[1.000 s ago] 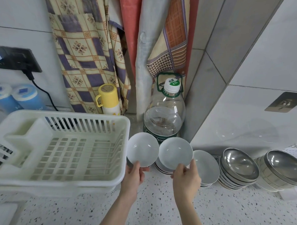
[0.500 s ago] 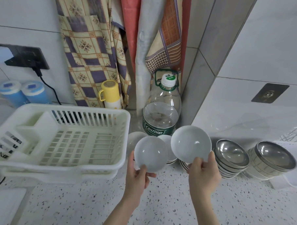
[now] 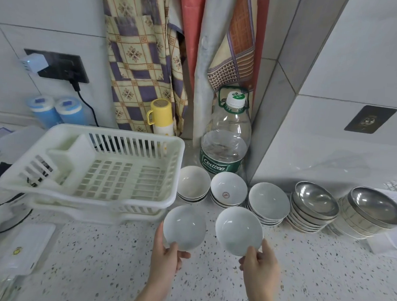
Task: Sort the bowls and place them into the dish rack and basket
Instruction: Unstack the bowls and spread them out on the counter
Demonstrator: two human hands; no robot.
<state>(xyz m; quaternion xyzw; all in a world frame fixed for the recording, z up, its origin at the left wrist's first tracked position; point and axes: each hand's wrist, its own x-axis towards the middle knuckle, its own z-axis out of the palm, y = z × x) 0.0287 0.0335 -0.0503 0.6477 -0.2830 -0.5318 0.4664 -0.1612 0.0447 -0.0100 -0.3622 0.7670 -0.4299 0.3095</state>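
Note:
My left hand (image 3: 166, 259) grips a white ceramic bowl (image 3: 184, 227) by its near rim, tilted toward me above the counter. My right hand (image 3: 259, 264) grips a second white bowl (image 3: 238, 230) the same way, just to its right. Behind them stand three stacks of white bowls (image 3: 193, 184) (image 3: 228, 189) (image 3: 269, 204) and two stacks of steel bowls (image 3: 315, 204) (image 3: 374, 211). The white plastic dish rack (image 3: 175, 149) sits to the left, nothing in it.
A large water bottle (image 3: 225, 147) stands in the corner behind the stacks, a yellow flask (image 3: 161, 118) beside it. Two blue canisters (image 3: 56, 110) and a plugged-in cable are at the back left. Hanging cloths cover the wall. A white lid (image 3: 27, 247) lies front left.
Both hands have pulled their bowls back toward me and lower, away from the stacks. The view has tilted down, showing all the stacks.

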